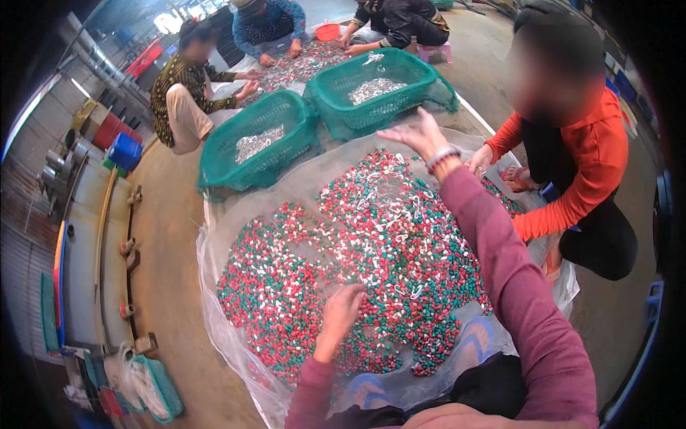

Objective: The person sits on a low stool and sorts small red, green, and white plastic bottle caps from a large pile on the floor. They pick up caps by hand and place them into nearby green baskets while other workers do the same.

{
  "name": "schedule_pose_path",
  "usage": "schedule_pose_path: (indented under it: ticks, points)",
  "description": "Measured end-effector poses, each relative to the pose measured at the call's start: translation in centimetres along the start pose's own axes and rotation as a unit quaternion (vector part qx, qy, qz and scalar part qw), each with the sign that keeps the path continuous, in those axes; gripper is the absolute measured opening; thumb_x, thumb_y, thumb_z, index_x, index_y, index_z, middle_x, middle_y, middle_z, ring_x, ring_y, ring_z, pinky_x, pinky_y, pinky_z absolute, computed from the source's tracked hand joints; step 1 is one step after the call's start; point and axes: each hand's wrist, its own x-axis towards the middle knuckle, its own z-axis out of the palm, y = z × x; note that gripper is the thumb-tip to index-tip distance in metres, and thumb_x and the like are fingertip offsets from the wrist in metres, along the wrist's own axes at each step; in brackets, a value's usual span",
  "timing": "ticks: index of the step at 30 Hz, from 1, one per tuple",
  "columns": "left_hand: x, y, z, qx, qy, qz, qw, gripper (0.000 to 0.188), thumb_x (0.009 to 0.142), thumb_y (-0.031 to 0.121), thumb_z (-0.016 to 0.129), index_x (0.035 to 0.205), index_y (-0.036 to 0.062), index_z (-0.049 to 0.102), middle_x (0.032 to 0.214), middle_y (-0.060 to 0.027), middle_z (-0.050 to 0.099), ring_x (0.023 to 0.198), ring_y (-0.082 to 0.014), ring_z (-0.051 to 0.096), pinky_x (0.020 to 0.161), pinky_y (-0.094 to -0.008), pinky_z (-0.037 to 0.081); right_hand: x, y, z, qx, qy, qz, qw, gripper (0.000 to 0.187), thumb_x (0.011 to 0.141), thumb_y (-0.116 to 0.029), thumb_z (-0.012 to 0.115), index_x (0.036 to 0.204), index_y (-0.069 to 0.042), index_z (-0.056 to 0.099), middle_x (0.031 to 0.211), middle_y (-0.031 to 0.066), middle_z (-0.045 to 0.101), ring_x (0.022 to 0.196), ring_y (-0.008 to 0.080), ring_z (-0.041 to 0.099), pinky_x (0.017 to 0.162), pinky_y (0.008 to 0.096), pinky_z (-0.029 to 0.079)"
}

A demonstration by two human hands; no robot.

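Note:
My right hand [421, 136] reaches out over the far side of the pile, palm up with its fingers spread, near the right green plastic basket [332, 109]. Nothing shows in it. Closer to me, my left hand [341, 314] hovers low at the pile of small red, green and white pieces [275, 300], its fingers bent together; whatever they hold is hidden. White hook-like clips [407, 292] lie scattered among the pieces. White clips [375, 89] also lie in the right basket, with a few more seen against its far wall. The left green basket [214, 161] holds a heap of similar white clips [259, 144].
A pale mesh sheet [214, 286] lies under the pile. At the right crouches a co-worker in an orange top [597, 157], hands at the pile's edge. Beyond the baskets, several people sit around another pile [304, 66] with a red bowl [327, 32].

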Motion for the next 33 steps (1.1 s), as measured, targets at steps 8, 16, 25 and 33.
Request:
schedule_pose_path:
  ticks: [8, 16, 25, 33]
  points:
    - [4.8, -2.8, 4.2, 0.078, -0.152, 0.165, 0.971, 0.020, 0.084, 0.010, 0.061, 0.102, 0.0031, 0.065, 0.089, -0.0199, 0.066, 0.084, -0.0356, 0.065, 0.073, -0.0430, 0.051, -13.1, 1.1, -15.2, -0.353, 0.066, 0.033, 0.933, 0.053, 0.100, -0.022, 0.041, 0.145, -0.004, 0.021, 0.141, 0.0277, 0.035, 0.128, 0.0441, 0.040, 0.104, 0.0554, 0.039]
    - [5.7, -1.0, 16.9, 0.210, -0.265, 0.269, 0.902, 0.025, 0.076, 0.005, 0.067, 0.100, 0.0009, 0.061, 0.098, -0.0150, 0.061, 0.099, -0.0333, 0.060, 0.086, -0.0423, 0.051, -20.8, -0.9, -20.7, -0.453, 0.094, 0.026, 0.886, 0.039, 0.093, -0.015, 0.053, 0.130, -0.004, 0.049, 0.099, 0.0062, 0.061, 0.092, 0.0168, 0.060, 0.081, 0.0341, 0.053]
    - [4.6, -1.6, 12.7, 0.187, -0.300, 0.105, 0.930, 0.020, 0.086, 0.018, 0.060, 0.105, 0.0100, 0.063, 0.087, -0.0167, 0.067, 0.083, -0.0333, 0.066, 0.072, -0.0444, 0.051, -19.5, 3.9, -25.6, -0.773, -0.096, 0.050, 0.625, 0.033, 0.090, -0.009, 0.049, 0.121, -0.005, 0.059, 0.102, 0.0105, 0.063, 0.090, 0.0167, 0.062, 0.074, 0.0321, 0.052]
    - [2.8, -3.1, 8.0, 0.072, -0.193, 0.034, 0.978, 0.019, 0.086, 0.018, 0.068, 0.099, 0.0055, 0.072, 0.097, -0.0086, 0.067, 0.069, -0.0189, 0.063, 0.064, -0.0302, 0.049, -17.3, 8.2, -29.0, -0.956, -0.201, -0.133, 0.169, 0.033, 0.080, -0.005, 0.058, 0.113, -0.007, 0.058, 0.122, 0.0149, 0.051, 0.112, 0.0315, 0.052, 0.088, 0.0418, 0.051]
